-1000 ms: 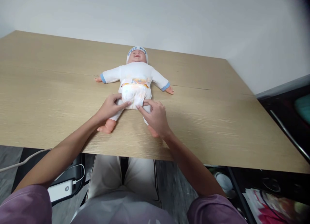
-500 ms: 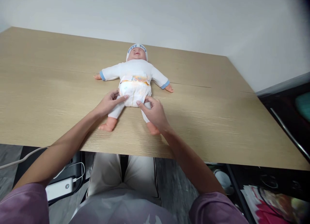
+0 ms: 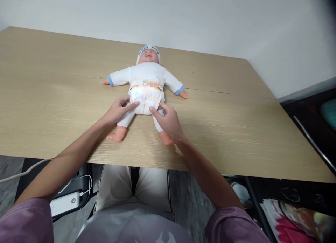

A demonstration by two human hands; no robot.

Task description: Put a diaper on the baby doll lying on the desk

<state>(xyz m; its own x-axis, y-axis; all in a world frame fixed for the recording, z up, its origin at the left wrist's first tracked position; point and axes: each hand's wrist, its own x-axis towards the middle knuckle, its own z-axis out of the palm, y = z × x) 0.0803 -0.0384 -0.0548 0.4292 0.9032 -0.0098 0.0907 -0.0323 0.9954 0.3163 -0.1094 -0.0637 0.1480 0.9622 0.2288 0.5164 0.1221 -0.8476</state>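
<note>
A baby doll (image 3: 147, 70) in a white suit with blue cuffs and a printed white cap lies on its back, arms spread, feet toward me. Around its hips is a white diaper (image 3: 145, 99) with an orange-edged, printed waistband. My left hand (image 3: 121, 110) pinches the diaper's leg edge on the left side, thumb on the front and fingers tucked at the thigh. At the opposite leg edge, my right hand (image 3: 168, 118) pinches the diaper in the same way. The fingertips of both hands are partly hidden by the diaper and the doll's legs.
The doll rests on a wide wooden table (image 3: 223, 131) with a white wall behind it. Below the front edge on the left lies a white power bank (image 3: 65, 203) with a cable. Papers and a red item (image 3: 291, 229) lie below on the right.
Both hands keep their hold at the leg edges, with only a tiny shift of the right fingers. The view has tilted very slightly.
</note>
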